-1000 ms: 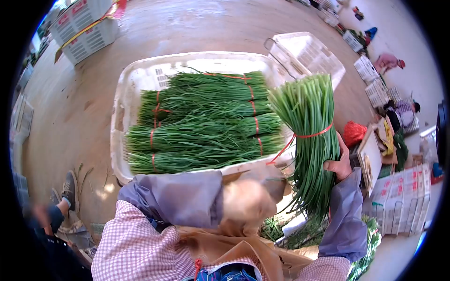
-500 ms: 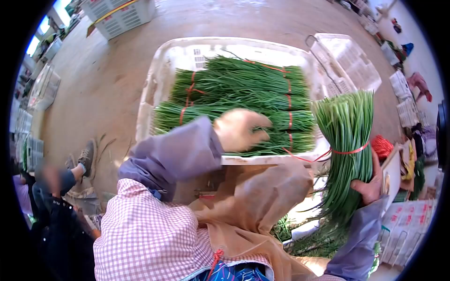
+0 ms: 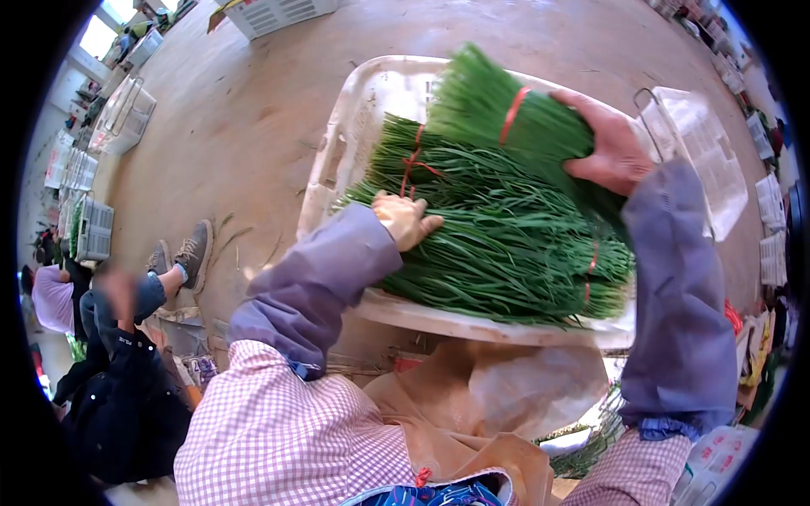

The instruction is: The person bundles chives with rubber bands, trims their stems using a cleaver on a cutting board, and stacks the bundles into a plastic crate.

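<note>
A white plastic crate (image 3: 325, 181) holds several bundles of green chives (image 3: 506, 253) lying side by side, bound with red ties. My right hand (image 3: 612, 148) is closed round another bundle of chives (image 3: 472, 97), held over the far side of the crate with its cut ends toward the upper left. A red tie (image 3: 513, 114) circles this bundle, and its leafy end is partly hidden behind my hand and sleeve. My left hand (image 3: 405, 221) rests on the bundles near the crate's left end, thumb apart from the fingers, beside a red tie.
Another white crate (image 3: 696, 143) stands against the right end of the full one. A person in dark clothes (image 3: 126, 405) sits at the left, with shoes stretched over the floor. More crates (image 3: 122, 114) line the left wall, and one (image 3: 278, 13) stands at the far top.
My right hand has carried its chive bundle from beside the crate to over its far side, turning it from upright to lying. My left hand has settled onto the bundles. The view has shifted.
</note>
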Motion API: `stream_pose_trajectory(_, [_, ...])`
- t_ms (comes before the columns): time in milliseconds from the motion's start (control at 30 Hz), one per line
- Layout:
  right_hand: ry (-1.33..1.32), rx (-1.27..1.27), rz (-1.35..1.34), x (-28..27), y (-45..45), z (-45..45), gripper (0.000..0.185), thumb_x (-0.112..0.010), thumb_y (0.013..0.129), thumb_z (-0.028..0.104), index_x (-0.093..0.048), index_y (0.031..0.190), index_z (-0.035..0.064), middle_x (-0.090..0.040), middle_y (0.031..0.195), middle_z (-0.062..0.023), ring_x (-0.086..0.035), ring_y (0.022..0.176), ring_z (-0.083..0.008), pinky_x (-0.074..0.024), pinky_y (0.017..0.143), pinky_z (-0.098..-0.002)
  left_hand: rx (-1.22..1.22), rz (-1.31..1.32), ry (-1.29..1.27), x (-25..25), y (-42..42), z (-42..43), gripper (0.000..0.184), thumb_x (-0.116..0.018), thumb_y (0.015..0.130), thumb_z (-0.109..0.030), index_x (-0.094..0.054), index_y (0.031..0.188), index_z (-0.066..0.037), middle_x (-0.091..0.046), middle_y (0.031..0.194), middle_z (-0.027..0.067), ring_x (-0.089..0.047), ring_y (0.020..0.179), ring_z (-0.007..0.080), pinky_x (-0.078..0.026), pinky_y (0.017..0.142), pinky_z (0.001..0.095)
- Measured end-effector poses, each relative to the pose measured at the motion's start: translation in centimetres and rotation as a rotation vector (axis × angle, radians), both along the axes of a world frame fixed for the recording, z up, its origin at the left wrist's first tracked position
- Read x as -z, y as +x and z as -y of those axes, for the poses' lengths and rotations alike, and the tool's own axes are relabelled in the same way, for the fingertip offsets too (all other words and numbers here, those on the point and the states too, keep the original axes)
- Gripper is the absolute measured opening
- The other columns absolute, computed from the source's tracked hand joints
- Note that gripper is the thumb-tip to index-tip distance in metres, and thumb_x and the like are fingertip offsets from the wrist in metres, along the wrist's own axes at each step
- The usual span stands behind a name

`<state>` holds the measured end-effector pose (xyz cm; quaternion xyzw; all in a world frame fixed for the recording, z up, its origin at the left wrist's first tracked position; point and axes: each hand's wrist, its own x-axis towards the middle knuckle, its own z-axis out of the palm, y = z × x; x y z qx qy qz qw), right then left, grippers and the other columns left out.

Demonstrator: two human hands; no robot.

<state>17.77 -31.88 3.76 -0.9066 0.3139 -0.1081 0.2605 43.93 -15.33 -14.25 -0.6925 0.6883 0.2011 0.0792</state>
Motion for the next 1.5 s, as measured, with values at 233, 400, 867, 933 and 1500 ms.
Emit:
stream_pose_trajectory(233, [0.35,-0.243,0.05,13.5,12.1,1.6,0.081,-0.076,0.063,0.004,-0.049,0.139,0.0048,-0.066,0.119,-0.016,-0.062,0.109,-0.0232,-0.0484,0.098,-0.0332,0.062,-0.003,-0.131,-1.4,-0.7,-0.5,0.052,-0.052,0.097,-0.044,-0.062,0.102,0.006,-0.067,0.078,0.0239,-0.066,0.072,0.0415,-0.051,0.074,0.0499])
stream_pose_trajectory(400, [0.822,-0.381,-0.001,19.6,14.9,2.4,0.081,-0.076,0.062,0.005,-0.05,0.139,0.003,-0.066,0.116,-0.0109,-0.059,0.109,-0.0194,-0.0444,0.099,-0.0311,-0.002,-0.115,-0.048,-2.5,-1.1,-0.8,0.047,-0.059,0.093,-0.042,-0.063,0.103,0.004,-0.067,0.091,0.025,-0.066,0.086,0.0405,-0.051,0.077,0.049])
stream_pose_trajectory(867, [-0.091,-0.044,-0.381,20.4,13.9,-3.8,0.064,-0.069,0.083,0.028,-0.045,0.142,0.0172,-0.052,0.131,-0.015,-0.047,0.127,-0.033,-0.0332,0.105,-0.0613,0.077,-0.213,-0.105,0.9,7.1,10.3,0.044,-0.043,0.101,-0.038,-0.066,0.114,-0.003,-0.068,0.109,0.0204,-0.06,0.108,0.041,-0.044,0.097,0.0466])
stream_pose_trajectory(933, [-0.375,0.087,-0.272,22.7,11.8,-5.6,0.06,-0.065,0.086,0.028,-0.046,0.141,0.017,-0.05,0.133,-0.0171,-0.045,0.129,-0.0355,-0.0305,0.108,-0.0615,0.019,-0.29,-0.072,1.6,6.2,9.8,0.048,-0.04,0.102,-0.04,-0.064,0.118,-0.002,-0.066,0.112,0.024,-0.059,0.109,0.0426,-0.044,0.096,0.045])
stream_pose_trajectory(1500, [0.338,0.761,0.635,18.3,-16.0,0.6,0.018,-0.059,0.095,0.009,-0.066,0.107,-0.0024,-0.071,0.088,-0.0101,-0.067,0.079,-0.0146,-0.0544,0.074,-0.027,-0.169,0.265,-0.077,1.5,1.2,8.0,0.054,-0.031,0.103,-0.047,-0.065,0.108,-0.007,-0.071,0.099,0.0182,-0.066,0.099,0.0364,-0.047,0.09,0.0484])
